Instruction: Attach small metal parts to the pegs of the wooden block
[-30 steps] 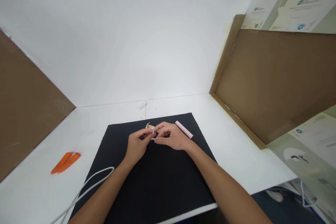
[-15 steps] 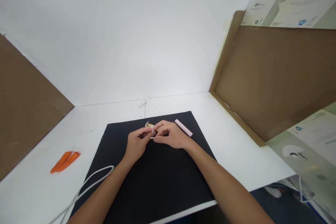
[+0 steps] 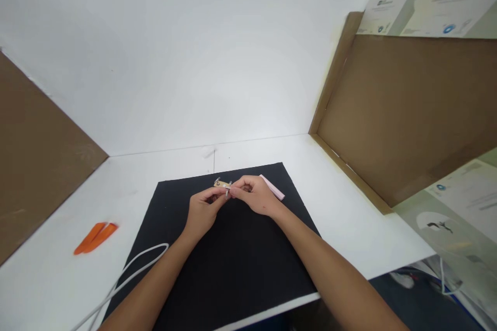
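Down on the white table (image 3: 341,201) we work over a black mat (image 3: 233,274), a flat dark square that takes up most of the near tabletop. Much smaller, a tan strip (image 3: 219,183) lies on the far part of the mat, pale brown with a couple of shiny metal bits on top. Smaller again is the silver part (image 3: 227,194), a tiny bright piece.

Our left hand (image 3: 202,210) and right hand (image 3: 255,197) meet over the far middle of the mat. Both are narrowed to a pinch, fingers curled in and tips pressed together on the silver part, which sits right where the two sets of fingertips touch. The tan strip lies just beyond those fingertips, very near them; whether it touches them we cannot tell. A pink stick (image 3: 278,194) lies on the mat just beyond the right hand.

Our fingers cover most of the silver part, so its shape is hard to make out, and the right hand hides part of the pink stick. A white cable (image 3: 134,268) runs off the bottom-left of the view, and both forearms are cut off by the lower edge
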The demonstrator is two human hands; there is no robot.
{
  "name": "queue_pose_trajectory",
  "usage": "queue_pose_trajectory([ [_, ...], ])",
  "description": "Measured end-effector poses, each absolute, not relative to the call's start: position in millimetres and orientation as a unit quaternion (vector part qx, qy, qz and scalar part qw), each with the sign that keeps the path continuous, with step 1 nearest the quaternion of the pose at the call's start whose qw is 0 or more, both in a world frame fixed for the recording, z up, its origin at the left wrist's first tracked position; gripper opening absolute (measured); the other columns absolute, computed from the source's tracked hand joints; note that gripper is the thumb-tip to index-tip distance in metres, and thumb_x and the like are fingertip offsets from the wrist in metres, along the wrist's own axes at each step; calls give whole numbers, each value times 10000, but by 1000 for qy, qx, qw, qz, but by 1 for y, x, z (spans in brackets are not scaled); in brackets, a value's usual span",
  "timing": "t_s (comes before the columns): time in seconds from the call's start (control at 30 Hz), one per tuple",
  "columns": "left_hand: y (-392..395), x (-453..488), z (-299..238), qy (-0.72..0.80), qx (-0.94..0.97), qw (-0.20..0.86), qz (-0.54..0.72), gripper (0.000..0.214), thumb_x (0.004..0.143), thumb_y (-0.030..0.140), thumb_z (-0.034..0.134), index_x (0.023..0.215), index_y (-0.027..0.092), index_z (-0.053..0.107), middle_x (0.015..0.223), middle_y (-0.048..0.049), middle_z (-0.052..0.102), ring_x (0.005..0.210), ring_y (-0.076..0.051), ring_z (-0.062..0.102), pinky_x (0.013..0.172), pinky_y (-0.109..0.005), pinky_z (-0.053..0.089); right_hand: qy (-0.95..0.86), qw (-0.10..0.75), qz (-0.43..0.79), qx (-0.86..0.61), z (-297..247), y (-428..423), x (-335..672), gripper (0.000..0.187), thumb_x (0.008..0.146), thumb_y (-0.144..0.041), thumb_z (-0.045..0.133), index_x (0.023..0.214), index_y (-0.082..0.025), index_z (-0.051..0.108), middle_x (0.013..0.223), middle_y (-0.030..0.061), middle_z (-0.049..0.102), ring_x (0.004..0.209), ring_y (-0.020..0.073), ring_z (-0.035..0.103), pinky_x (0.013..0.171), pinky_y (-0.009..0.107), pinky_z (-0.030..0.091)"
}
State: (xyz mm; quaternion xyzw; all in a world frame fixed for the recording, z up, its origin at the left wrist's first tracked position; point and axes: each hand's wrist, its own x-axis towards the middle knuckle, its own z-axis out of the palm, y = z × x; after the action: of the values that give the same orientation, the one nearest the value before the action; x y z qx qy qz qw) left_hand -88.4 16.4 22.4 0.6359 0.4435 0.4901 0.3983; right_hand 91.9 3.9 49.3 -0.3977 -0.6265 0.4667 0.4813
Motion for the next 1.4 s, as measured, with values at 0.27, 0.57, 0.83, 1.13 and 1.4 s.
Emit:
queue_pose_trajectory([
  [0.27,18,-90,21,446,623,396,506,203,698,318,759,822,157,767,736,-28,740,674,-166,656,648,-269,532,-673,459,464,-349,53,2,95,171,743,-339,750,714,-180,698,1056,60,676,799,147,643,701,279,503],
  [0.57,17,-89,20,448,631,399,492,186,718,317,755,829,168,768,777,-29,751,689,-163,656,669,-268,527,-623,476,484,-388,49,4,91,243,809,-410,674,816,-168,686,806,39,715,743,158,655,692,280,502],
  [0.83,18,-89,20,447,624,401,500,200,708,325,764,840,175,768,784,-27,752,726,-173,665,695,-275,533,-651,476,458,-373,52,2,92,196,786,-368,698,755,-174,687,954,54,711,771,152,648,691,278,498],
  [1.13,16,-90,22,451,629,393,497,211,709,334,759,834,164,767,762,-33,749,717,-179,670,679,-276,537,-653,473,460,-371,52,2,93,206,783,-374,709,757,-171,685,958,59,696,767,149,639,693,289,501],
  [1.4,19,-89,26,456,611,406,503,276,702,383,765,855,154,756,858,-59,766,784,-204,698,750,-323,568,-631,508,457,-368,52,5,97,218,791,-392,697,752,-178,685,910,56,700,759,157,638,706,301,507],
])
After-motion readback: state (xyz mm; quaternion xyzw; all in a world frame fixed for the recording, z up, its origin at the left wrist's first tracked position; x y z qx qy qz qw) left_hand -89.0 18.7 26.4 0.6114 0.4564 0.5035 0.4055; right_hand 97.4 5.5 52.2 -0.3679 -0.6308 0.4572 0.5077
